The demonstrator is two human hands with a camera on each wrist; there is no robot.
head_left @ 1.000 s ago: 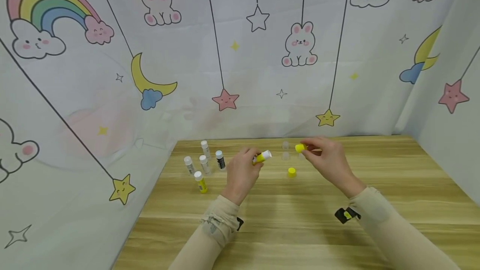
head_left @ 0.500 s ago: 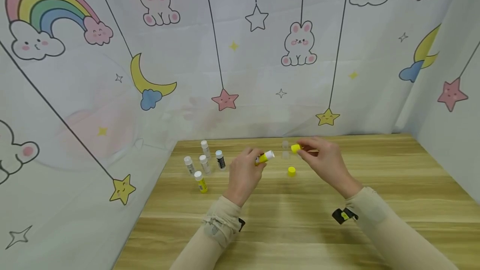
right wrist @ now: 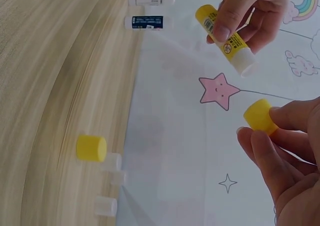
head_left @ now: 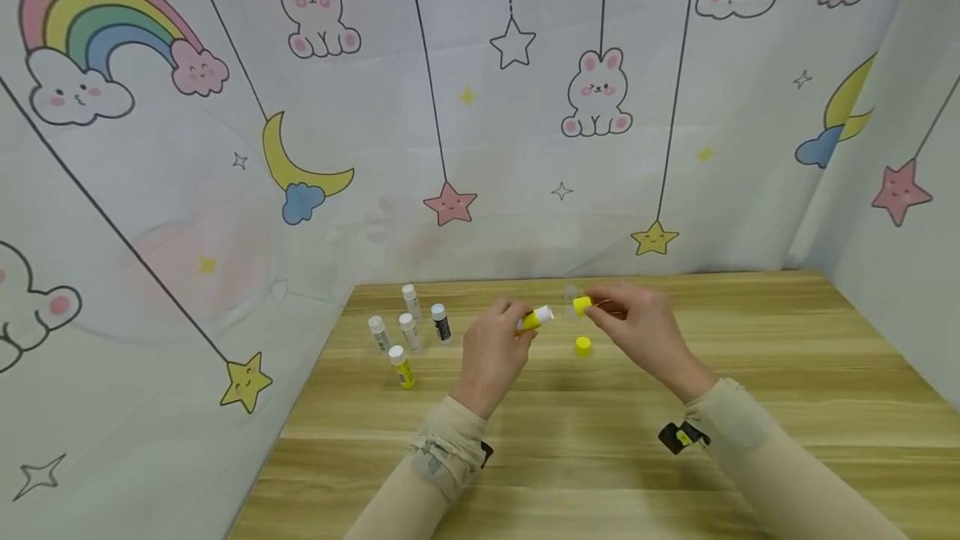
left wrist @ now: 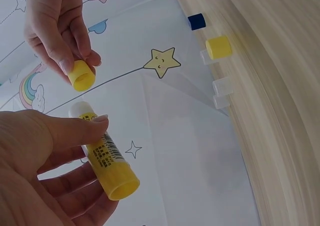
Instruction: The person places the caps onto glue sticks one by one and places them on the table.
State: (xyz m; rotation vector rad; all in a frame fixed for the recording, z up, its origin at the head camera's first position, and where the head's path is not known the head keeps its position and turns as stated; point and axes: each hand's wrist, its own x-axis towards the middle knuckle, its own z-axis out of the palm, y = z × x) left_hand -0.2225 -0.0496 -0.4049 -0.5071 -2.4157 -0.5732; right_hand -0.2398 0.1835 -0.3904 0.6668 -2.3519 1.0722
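Between thumb and fingers my left hand (head_left: 493, 350) holds a yellow glue stick (left wrist: 107, 161). It tilts, and its uncapped white end (right wrist: 243, 61) points toward the right hand. My right hand (head_left: 643, 327) pinches a yellow cap (right wrist: 261, 117) by its side. In the left wrist view the cap's hollow opening faces the glue stick. A short gap separates the two, and both are held above the table. Below the hands, a second yellow cap (head_left: 582, 346) lies on the wood.
At the table's left stand several uncapped glue sticks: a yellow one (head_left: 402, 368), a dark one (head_left: 441, 324) and white ones (head_left: 410, 332). Clear caps (left wrist: 223, 86) and a dark blue cap (left wrist: 197, 21) sit near the far edge. A printed curtain (head_left: 510, 140) hangs behind the wooden table (head_left: 570, 473).
My right hand has moved left with the yellow cap, and my left hand slightly right with the glue stick. The gap between cap and stick has narrowed.
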